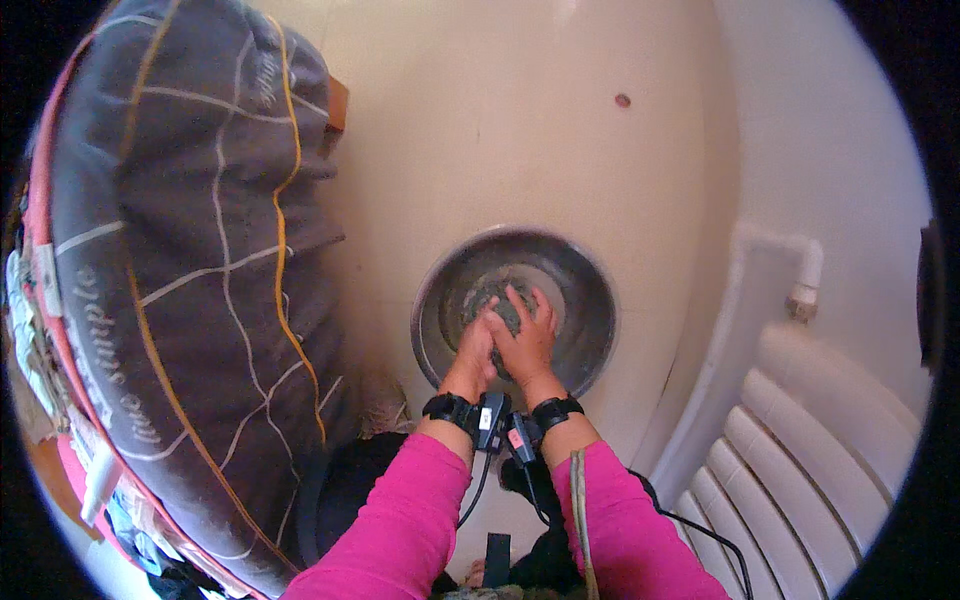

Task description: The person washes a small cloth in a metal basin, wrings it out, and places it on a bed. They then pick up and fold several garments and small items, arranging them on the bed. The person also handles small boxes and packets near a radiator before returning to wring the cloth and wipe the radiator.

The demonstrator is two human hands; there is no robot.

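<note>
A round metal basin (597, 335) stands on the floor in front of me. Within it lies a rough, grey-green lump (507, 312), too unclear to name. My right hand (528, 338) curls over the lump, fingers spread around its right and far sides. Pressed close beside it, my left hand (477, 347) grips the near left side of the lump; its fingers are partly hidden and slightly blurred. Both hands are inside the basin's rim, thumbs close together. Black straps with small boxes sit on both wrists.
To the left, a bed or sofa under a dark grey patterned cover (220, 230) rises beside the basin. A white ribbed radiator (790, 450) and its pipe (735, 300) line the right wall. A small reddish-brown spot (622, 100) lies on the pale floor. Black cables hang from my wrists.
</note>
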